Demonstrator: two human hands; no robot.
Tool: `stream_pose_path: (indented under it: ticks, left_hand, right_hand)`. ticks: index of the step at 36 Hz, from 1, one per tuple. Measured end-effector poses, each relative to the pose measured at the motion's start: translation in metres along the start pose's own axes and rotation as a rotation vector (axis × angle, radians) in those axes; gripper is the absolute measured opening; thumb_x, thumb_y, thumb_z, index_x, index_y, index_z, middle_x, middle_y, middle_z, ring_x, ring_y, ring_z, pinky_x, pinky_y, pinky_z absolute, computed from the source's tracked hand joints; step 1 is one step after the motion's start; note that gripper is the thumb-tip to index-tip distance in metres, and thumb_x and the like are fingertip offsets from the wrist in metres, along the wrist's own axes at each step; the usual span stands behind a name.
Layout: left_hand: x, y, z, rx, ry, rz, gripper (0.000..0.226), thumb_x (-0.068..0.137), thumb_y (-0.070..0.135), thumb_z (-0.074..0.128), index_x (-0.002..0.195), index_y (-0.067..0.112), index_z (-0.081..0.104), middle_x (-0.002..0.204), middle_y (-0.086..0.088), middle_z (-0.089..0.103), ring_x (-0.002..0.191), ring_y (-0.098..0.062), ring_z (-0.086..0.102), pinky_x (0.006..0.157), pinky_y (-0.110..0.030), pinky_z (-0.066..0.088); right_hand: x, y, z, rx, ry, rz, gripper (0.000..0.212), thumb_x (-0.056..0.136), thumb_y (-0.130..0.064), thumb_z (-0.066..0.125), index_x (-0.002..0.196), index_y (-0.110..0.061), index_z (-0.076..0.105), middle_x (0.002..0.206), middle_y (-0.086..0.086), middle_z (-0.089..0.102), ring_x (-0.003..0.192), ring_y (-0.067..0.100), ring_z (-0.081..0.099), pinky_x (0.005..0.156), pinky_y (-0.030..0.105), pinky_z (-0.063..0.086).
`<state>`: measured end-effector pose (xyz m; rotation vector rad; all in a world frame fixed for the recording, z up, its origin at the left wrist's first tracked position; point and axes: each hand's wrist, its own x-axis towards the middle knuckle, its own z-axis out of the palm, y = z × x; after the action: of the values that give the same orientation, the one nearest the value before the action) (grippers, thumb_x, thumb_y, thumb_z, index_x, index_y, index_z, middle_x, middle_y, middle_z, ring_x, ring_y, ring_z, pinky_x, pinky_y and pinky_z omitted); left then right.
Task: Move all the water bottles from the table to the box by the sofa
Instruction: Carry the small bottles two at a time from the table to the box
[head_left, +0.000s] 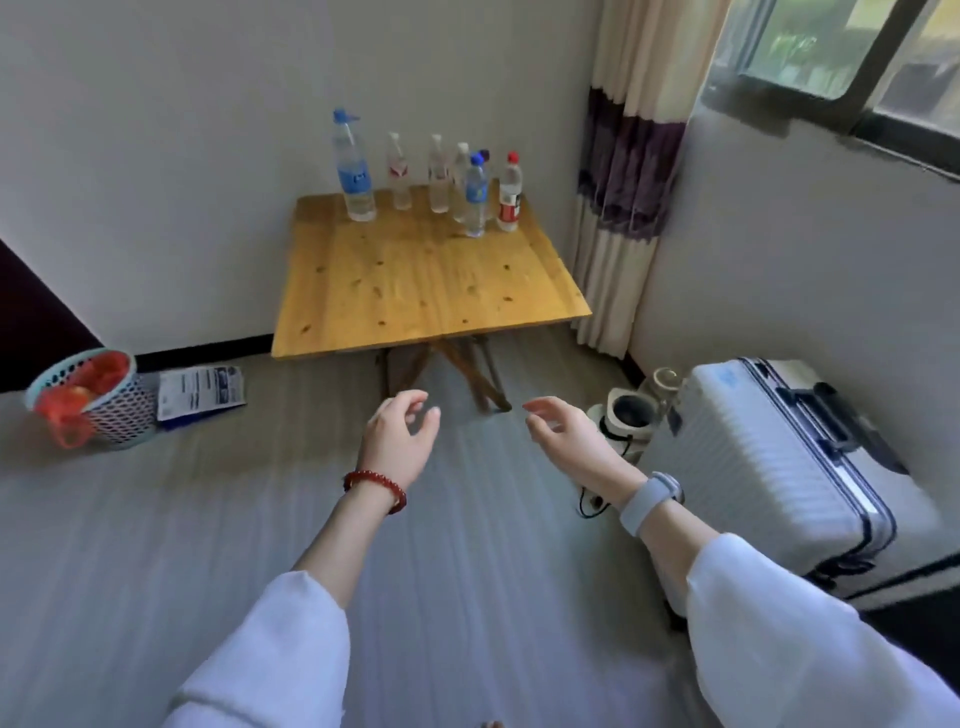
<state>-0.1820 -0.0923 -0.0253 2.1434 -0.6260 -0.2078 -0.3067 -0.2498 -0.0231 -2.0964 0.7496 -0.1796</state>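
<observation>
Wooden table bearing water bottles

Yellow knotty table, red-capped bottle, purple-banded cream curtain.

Seeing a suitcase lying right of my hands, kettle beside it; basket and leaflet sitting far left.

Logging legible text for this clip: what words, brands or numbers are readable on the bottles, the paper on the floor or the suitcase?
No text here can be read.
Tall blue-label bottle: white marks on the label, too blurred.
Red-label bottle: print blurred.
Small blue-label bottle: blurred.
Clear bottles: labels too small.
Printed sheet on the floor: lines of print, too small.
Suitcase: pale sticker, nothing legible.
</observation>
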Motion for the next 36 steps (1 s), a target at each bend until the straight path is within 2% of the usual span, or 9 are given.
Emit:
stream_pose_path:
  ticks: [4,9,12,19,22,28,31,34,36]
  left_hand:
    - [0.088,0.007,0.012,-0.030,-0.021,0.021,0.027,0.087,0.019,0.057,0.111,0.008,0.060,0.113,-0.010,0.061,0.102,-0.021,0.058,0.090,-0.025,0.042]
    - [0.196,0.001,0.043,-0.011,-0.045,0.048,0.027,0.088,0.022,0.056,0.113,0.012,0.059,0.117,-0.005,0.060,0.102,-0.016,0.057,0.084,-0.019,0.037]
    - [0.274,-0.006,0.063,-0.003,-0.052,0.057,0.028,0.089,0.022,0.055,0.114,0.011,0.058,0.119,-0.007,0.059,0.102,-0.018,0.058,0.084,-0.022,0.040]
    - [0.456,-0.006,0.087,0.032,-0.039,0.008,0.029,0.090,0.025,0.053,0.116,0.013,0.056,0.122,-0.006,0.057,0.103,-0.015,0.055,0.084,-0.025,0.042]
    - [0.519,-0.004,0.089,0.042,-0.024,0.009,0.030,0.091,0.025,0.052,0.118,0.012,0.055,0.124,-0.005,0.056,0.106,-0.017,0.055,0.084,-0.025,0.042]
    - [0.635,-0.012,0.104,0.052,-0.034,-0.008,0.032,0.090,0.027,0.053,0.118,0.013,0.054,0.124,-0.006,0.057,0.107,-0.017,0.055,0.087,-0.029,0.045]
    - [0.700,-0.010,0.115,0.058,-0.040,0.013,0.035,0.090,0.027,0.053,0.122,0.013,0.052,0.127,-0.006,0.055,0.111,-0.019,0.054,0.089,-0.030,0.044]
    - [0.766,-0.007,0.130,0.058,-0.052,0.048,0.039,0.089,0.027,0.054,0.125,0.014,0.048,0.129,-0.006,0.054,0.113,-0.020,0.053,0.089,-0.029,0.042]
    - [0.806,-0.006,0.142,0.056,-0.066,0.086,0.043,0.088,0.027,0.055,0.128,0.016,0.044,0.131,-0.006,0.051,0.116,-0.021,0.052,0.091,-0.030,0.042]
  right_hand:
    - [0.081,-0.014,-0.017,0.004,0.006,0.003,0.030,0.093,-0.024,0.046,0.120,-0.015,0.054,0.119,0.007,0.062,0.105,0.022,0.061,0.087,0.030,0.046]
    - [0.195,-0.008,-0.031,0.005,0.040,0.030,0.031,0.093,-0.024,0.045,0.121,-0.015,0.054,0.117,0.006,0.062,0.107,0.022,0.059,0.083,0.023,0.040]
    - [0.277,-0.002,-0.039,0.027,0.040,0.029,0.031,0.093,-0.025,0.044,0.121,-0.015,0.054,0.114,0.006,0.061,0.105,0.020,0.058,0.081,0.024,0.040]
    - [0.465,-0.009,-0.071,0.026,0.075,0.052,0.032,0.096,-0.025,0.039,0.123,-0.014,0.050,0.113,0.005,0.058,0.086,0.014,0.062,0.063,0.019,0.044]
    - [0.526,-0.017,-0.082,0.015,0.107,0.057,0.031,0.096,-0.026,0.040,0.123,-0.015,0.051,0.117,0.006,0.060,0.103,0.022,0.060,0.072,0.026,0.043]
    - [0.638,-0.029,-0.103,0.009,0.189,0.069,0.033,0.095,-0.021,0.041,0.125,-0.011,0.049,0.121,0.009,0.059,0.108,0.022,0.056,0.080,0.025,0.042]
    - [0.693,-0.035,-0.111,0.015,0.251,0.061,0.033,0.094,-0.018,0.042,0.125,-0.008,0.048,0.124,0.010,0.058,0.109,0.023,0.056,0.084,0.032,0.046]
    - [0.747,-0.034,-0.116,0.005,0.303,0.074,0.038,0.092,-0.017,0.044,0.129,-0.006,0.044,0.128,0.012,0.054,0.119,0.025,0.050,0.094,0.033,0.040]
    - [0.781,-0.029,-0.118,-0.008,0.318,0.096,0.043,0.090,-0.017,0.048,0.131,-0.005,0.041,0.127,0.013,0.052,0.119,0.026,0.047,0.094,0.031,0.037]
